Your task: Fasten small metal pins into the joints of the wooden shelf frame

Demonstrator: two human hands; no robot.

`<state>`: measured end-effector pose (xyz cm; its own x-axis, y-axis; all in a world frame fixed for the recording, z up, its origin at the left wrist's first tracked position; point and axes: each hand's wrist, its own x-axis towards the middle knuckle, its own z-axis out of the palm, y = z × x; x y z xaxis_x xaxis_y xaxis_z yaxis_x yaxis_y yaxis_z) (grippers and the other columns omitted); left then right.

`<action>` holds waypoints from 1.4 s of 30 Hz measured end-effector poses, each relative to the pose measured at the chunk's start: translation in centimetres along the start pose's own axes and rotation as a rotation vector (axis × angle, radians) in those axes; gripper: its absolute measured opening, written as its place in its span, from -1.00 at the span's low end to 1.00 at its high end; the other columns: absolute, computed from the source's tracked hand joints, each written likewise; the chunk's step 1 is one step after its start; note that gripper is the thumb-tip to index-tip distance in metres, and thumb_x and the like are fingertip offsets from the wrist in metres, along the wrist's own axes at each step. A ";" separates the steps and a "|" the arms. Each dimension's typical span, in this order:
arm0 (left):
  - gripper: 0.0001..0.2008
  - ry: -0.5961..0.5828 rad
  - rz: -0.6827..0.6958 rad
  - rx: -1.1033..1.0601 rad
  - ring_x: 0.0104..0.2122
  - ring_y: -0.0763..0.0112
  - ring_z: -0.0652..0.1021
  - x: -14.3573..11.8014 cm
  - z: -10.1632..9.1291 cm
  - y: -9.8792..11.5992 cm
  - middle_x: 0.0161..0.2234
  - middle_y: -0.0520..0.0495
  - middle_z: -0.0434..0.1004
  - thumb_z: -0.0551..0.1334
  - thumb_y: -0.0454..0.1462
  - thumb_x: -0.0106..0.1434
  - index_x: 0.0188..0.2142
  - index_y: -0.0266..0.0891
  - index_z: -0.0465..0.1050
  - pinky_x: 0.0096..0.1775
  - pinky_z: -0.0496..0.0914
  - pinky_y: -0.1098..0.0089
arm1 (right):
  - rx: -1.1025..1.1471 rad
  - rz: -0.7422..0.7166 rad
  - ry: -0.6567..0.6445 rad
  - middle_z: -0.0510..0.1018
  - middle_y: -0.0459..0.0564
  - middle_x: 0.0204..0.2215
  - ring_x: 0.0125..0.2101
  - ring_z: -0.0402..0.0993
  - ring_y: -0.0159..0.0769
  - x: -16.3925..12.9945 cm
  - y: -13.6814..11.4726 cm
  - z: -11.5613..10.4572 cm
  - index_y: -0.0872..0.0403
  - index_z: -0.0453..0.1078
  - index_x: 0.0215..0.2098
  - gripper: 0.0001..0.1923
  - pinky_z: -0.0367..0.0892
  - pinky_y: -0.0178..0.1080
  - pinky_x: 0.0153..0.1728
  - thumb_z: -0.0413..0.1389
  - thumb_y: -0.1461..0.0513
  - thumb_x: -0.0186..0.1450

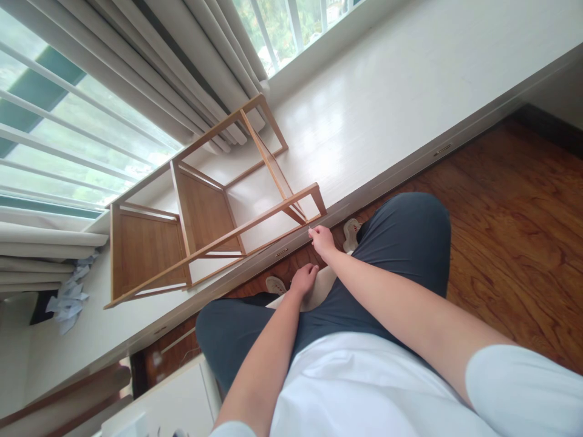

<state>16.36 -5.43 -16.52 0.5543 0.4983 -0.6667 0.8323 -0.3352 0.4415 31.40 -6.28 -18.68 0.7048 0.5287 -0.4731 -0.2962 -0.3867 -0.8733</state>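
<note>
At frame centre our right hand point(322, 240) pinches a small pale object, too small to identify, beside the stiff, seemingly light bamboo shelf frame point(200, 212) best gripped by its rails, our left hand point(303, 279) loosely curled, empty.

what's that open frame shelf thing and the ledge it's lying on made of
The light brown open-frame shelf unit looks like wood or bamboo: visible grain, matte finish. The white window ledge looks like painted or laminated board, with faint plank lines and a soft sheen.
</note>
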 end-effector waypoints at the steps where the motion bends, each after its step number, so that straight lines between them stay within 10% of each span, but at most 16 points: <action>1: -0.60 0.000 0.000 0.000 -0.11 0.10 0.60 0.0 0.0 0.0 -0.15 -0.24 0.65 0.03 -0.04 0.42 -0.20 -0.19 0.57 -0.09 0.38 0.28 | -0.012 -0.003 0.001 0.51 -0.09 -0.52 -0.49 0.37 -0.29 0.0 -0.1 -0.1 0.01 0.34 -0.52 -0.76 0.26 -0.25 -0.39 0.08 0.08 0.25; 23: -0.63 0.025 0.007 -0.043 -0.11 0.13 0.59 0.3 0.4 -0.5 -0.15 -0.22 0.66 0.07 -0.06 0.40 -0.22 -0.19 0.59 -0.05 0.40 0.27 | -0.161 -0.040 -0.007 0.57 -0.01 -0.45 -0.34 0.45 -0.17 -0.5 -1.6 -0.7 0.01 0.37 -0.53 -0.73 0.28 -0.17 -0.20 -0.01 0.20 0.31; 42: -0.59 0.226 -0.054 -1.055 -0.49 0.49 0.42 4.6 -1.5 4.8 -0.43 -0.02 0.47 0.24 0.04 0.27 -0.17 -0.26 0.52 -0.46 0.31 0.47 | 0.014 0.075 -0.011 0.56 -0.01 -0.47 -0.41 0.47 -0.19 -0.1 -0.7 0.0 0.03 0.43 -0.50 -0.76 0.34 -0.19 -0.35 0.00 0.17 0.25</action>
<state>22.91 -3.56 -16.59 0.4147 0.6642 -0.6220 0.3785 0.4956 0.7817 31.51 -6.07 -18.04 0.6730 0.5072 -0.5384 -0.3568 -0.4150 -0.8369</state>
